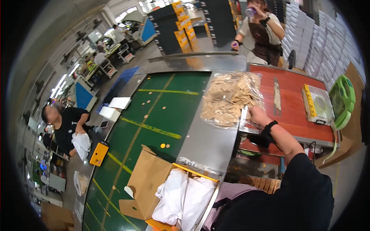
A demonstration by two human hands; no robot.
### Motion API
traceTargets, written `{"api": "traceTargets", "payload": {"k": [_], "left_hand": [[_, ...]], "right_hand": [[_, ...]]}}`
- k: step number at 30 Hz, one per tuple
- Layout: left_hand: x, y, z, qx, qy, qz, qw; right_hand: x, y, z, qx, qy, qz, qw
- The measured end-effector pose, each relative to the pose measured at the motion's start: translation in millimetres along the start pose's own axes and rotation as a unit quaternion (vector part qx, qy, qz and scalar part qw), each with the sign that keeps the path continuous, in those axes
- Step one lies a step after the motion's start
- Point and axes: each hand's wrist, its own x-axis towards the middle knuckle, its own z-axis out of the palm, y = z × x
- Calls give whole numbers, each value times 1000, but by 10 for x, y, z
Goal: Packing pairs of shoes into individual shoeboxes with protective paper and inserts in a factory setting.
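My right hand (257, 116) reaches out over the right side of the work surface, a black band round its wrist. Its fingers are curled closed at the near right edge of a clear plastic bag (230, 98) full of small brown paper-like pieces. A narrow white strip (243, 116) shows beside the fingertips; what they pinch, if anything, I cannot make out. Nearer to me, an open cardboard box (148, 181) with orange edges holds two bundles wrapped in white paper (169, 196). My left hand does not show.
A green conveyor belt (154, 106) with yellow lines runs along the left. On the red-brown table (296, 92) lie a clear case (318, 103) and a green fan-like device (342, 102). One co-worker (266, 30) drinks opposite; another (71, 129) holds a white bundle across the belt.
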Motion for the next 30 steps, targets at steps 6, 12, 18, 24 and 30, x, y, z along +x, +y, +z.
{"api": "traceTargets", "payload": {"k": [6,12,18,24,30], "left_hand": [[-24,-1280,370,-54,126,103,985],[26,-613,122,56,60,-16,997],[95,-561,187,26,76,-23,996],[-45,-863,221,19,145,-39,989],[138,-696,293,-7,101,-85,991]], "right_hand": [[-32,-286,-122,-80,50,-76,993],[-425,-2090,-654,263,-107,-268,921],[-950,-3235,-356,457,-520,-248,677],[-694,-3333,446,424,-395,-252,775],[108,-2848,1214,465,-579,-43,668]]}}
